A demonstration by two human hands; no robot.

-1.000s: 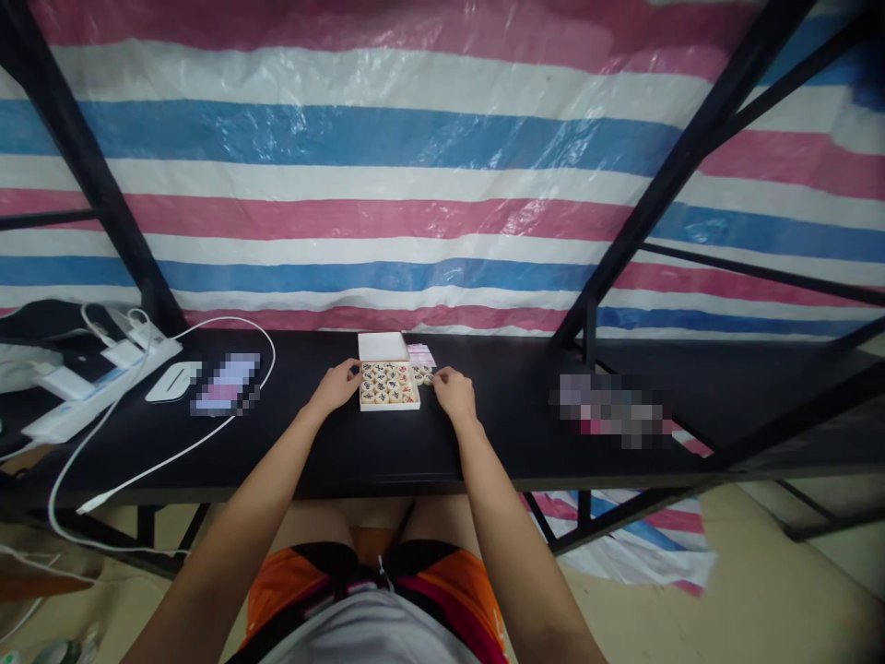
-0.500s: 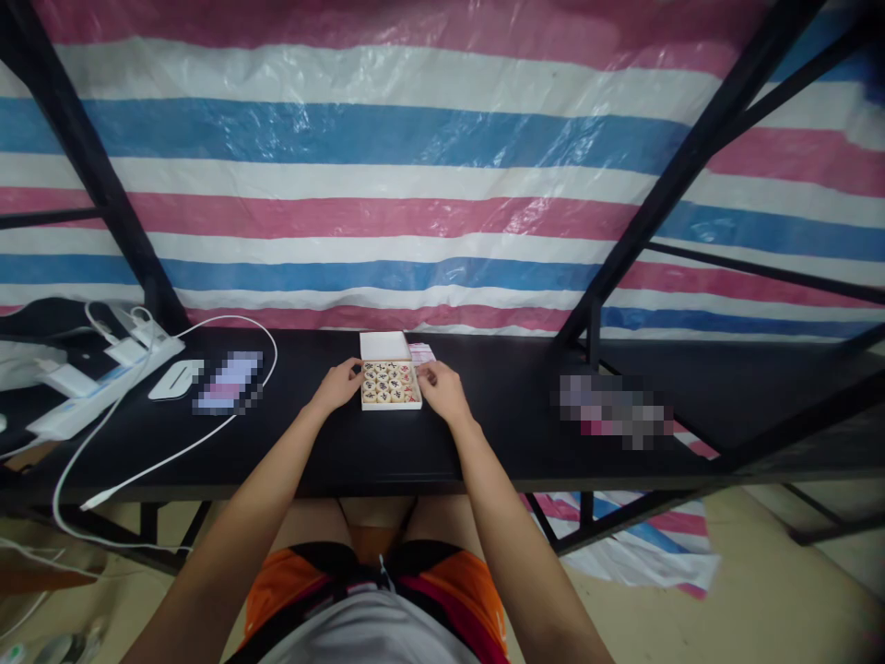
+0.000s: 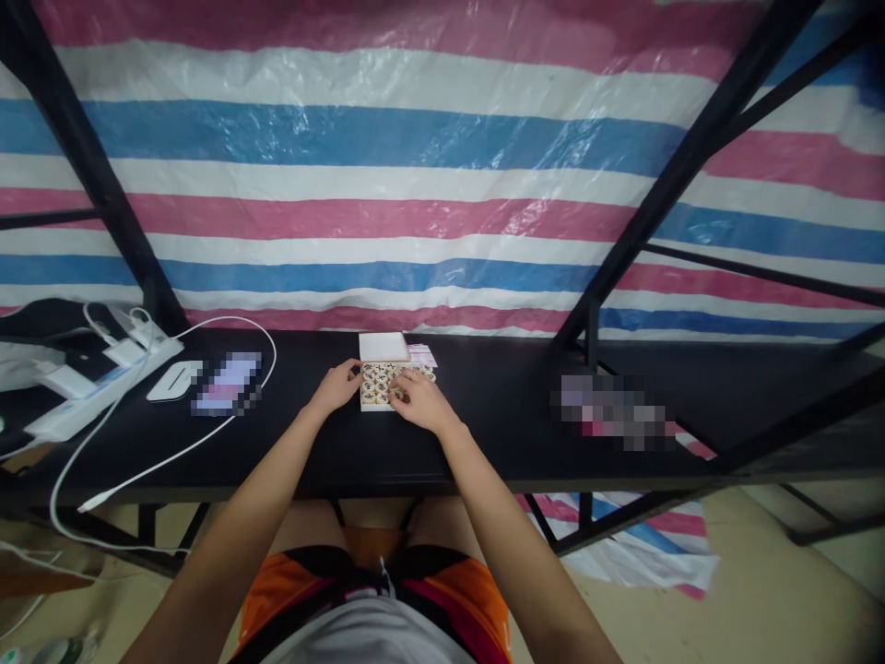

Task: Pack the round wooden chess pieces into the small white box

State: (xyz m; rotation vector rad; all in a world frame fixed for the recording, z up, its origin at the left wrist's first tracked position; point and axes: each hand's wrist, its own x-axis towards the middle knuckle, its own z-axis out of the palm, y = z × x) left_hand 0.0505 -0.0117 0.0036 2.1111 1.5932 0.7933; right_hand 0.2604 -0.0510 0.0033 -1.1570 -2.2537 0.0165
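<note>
A small white box (image 3: pixel 374 408) of round Chinese chess pieces (image 3: pixel 375 385) with dark characters sits on the black desk, its white lid (image 3: pixel 383 347) standing behind it. My left hand (image 3: pixel 338 385) is at the box's left side, its thumb and finger closed at the edge. Over the right part of the box lies my right hand (image 3: pixel 423 404); its curled fingertips are on a piece there, partly hidden by the fingers. Pieces also show past the back of this hand, at the right. A pink and white paper (image 3: pixel 421 355) lies behind the box.
On the left of the black desk (image 3: pixel 498 406) are a white power strip (image 3: pixel 89 397) with chargers, a white device (image 3: pixel 175 380), a blurred phone-like item (image 3: pixel 228 383) and a looping white cable (image 3: pixel 148 468). A blurred object (image 3: pixel 615 410) lies right. Black frame bars flank the desk.
My right hand has moved left from beside the box onto its pieces. My left hand stays at the left edge. Pieces now show to the right of the box, by my right hand.
</note>
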